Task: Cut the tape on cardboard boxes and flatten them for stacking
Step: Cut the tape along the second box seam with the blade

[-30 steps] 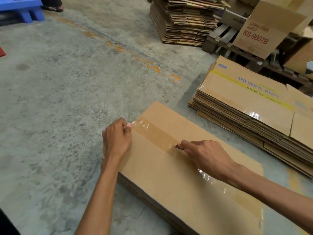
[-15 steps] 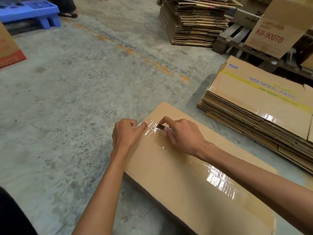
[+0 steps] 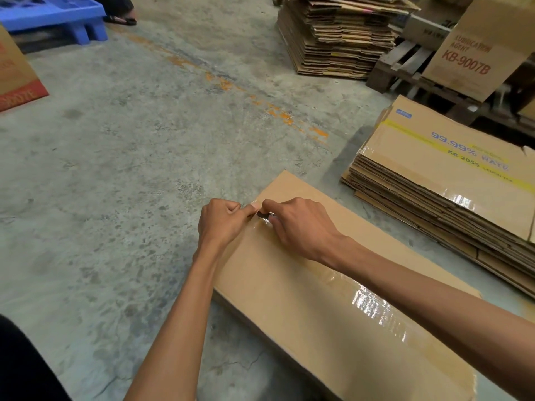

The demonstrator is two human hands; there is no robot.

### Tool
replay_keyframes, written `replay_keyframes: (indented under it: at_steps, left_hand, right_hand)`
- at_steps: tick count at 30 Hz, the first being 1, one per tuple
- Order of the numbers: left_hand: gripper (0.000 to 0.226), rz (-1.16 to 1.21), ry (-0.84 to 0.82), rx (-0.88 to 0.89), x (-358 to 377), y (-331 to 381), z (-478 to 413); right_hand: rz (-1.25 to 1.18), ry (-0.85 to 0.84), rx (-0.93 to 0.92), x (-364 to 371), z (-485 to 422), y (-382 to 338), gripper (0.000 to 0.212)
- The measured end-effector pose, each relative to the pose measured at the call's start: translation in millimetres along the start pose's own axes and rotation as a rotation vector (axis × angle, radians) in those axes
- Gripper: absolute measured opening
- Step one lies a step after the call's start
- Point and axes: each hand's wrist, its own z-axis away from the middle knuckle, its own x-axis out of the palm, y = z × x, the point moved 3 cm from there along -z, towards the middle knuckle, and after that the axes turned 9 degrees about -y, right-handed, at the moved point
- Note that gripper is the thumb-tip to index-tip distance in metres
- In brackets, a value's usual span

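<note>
- Cardboard box lies flat on the floor just in front, its long axis running from near right to far left.
- Tape runs glossy along that axis; I cannot tell how much is slit.
- Right hand has its fingers clenched on a small dark blade at the tape's far end.
- Left hand, touching it, pinches the tape there.
- Farther right, a stack of flattened boxes suggests many are done; this one probably awaits stacking.

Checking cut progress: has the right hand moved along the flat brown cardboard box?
Yes: the right hand slid along the brown cardboard box to its far corner.
</note>
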Motion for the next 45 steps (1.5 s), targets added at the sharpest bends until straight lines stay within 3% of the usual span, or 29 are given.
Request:
replay_keyframes:
  at_steps: [6, 13, 27, 39, 42, 45]
  left_hand:
    - [0.065, 0.035, -0.012, 0.050, 1, -8, -2]
    - [0.066, -0.138, 0.040, 0.166, 4, -6, 4]
    - [0.064, -0.291, 0.080, 0.193, 4, -2, 9]
    - [0.062, -0.428, 0.100, 0.190, 8, 2, 11]
    - [0.058, -0.484, 0.129, 0.120, 9, 4, 15]
    - [0.065, -0.625, 0.121, -0.150, 22, 13, 20]
  right_hand:
    - [0.058, -0.056, 0.008, -3, -6, -7, 0.020]
    - [0.256, -0.133, -0.085, -6, 7, -9, 0.023]
    - [0.215, -0.259, -0.079, -7, 46, 17, 0.021]
    - [0.267, -0.265, -0.074, -2, 82, 33, 0.023]
    - [0.217, -0.242, -0.052, 4, 84, 36, 0.020]
    - [0.180, -0.219, -0.037, 12, 88, 39, 0.018]
